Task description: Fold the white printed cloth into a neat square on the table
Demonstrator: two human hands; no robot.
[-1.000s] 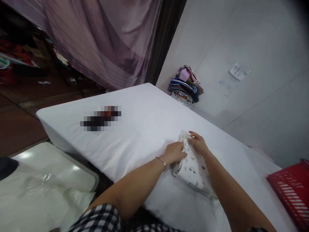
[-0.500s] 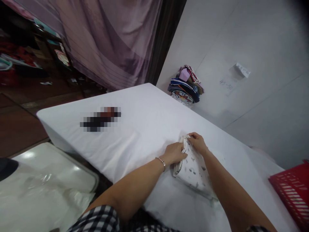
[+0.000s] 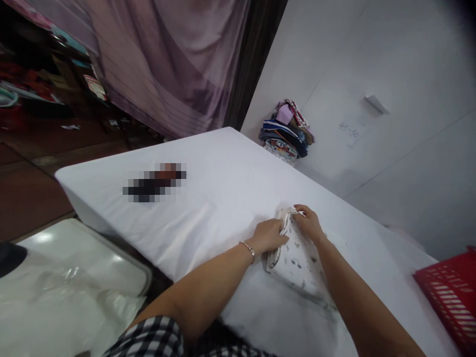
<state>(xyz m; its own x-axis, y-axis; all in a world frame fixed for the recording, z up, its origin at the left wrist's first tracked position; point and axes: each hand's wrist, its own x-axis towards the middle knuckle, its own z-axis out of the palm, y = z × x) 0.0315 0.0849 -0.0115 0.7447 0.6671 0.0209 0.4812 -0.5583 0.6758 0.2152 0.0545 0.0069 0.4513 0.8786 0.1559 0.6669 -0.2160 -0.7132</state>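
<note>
A folded white cloth with small dark prints (image 3: 297,260) lies on the white-covered table (image 3: 223,198). My left hand (image 3: 268,236) rests against the cloth's left edge with its fingers curled on the fabric. My right hand (image 3: 308,223) presses on the cloth's far end, its fingers bent over the folded edge. A thin bracelet (image 3: 248,249) circles my left wrist.
A blurred-out dark object (image 3: 154,182) lies on the table to the left. A pile of colourful folded clothes (image 3: 287,131) sits by the wall at the far end. A red plastic basket (image 3: 451,292) stands at the right. A white chair seat (image 3: 74,277) is below left.
Both hands stay on the folded cloth with only slight finger shifts. A paper slip on the wall has curled up.
</note>
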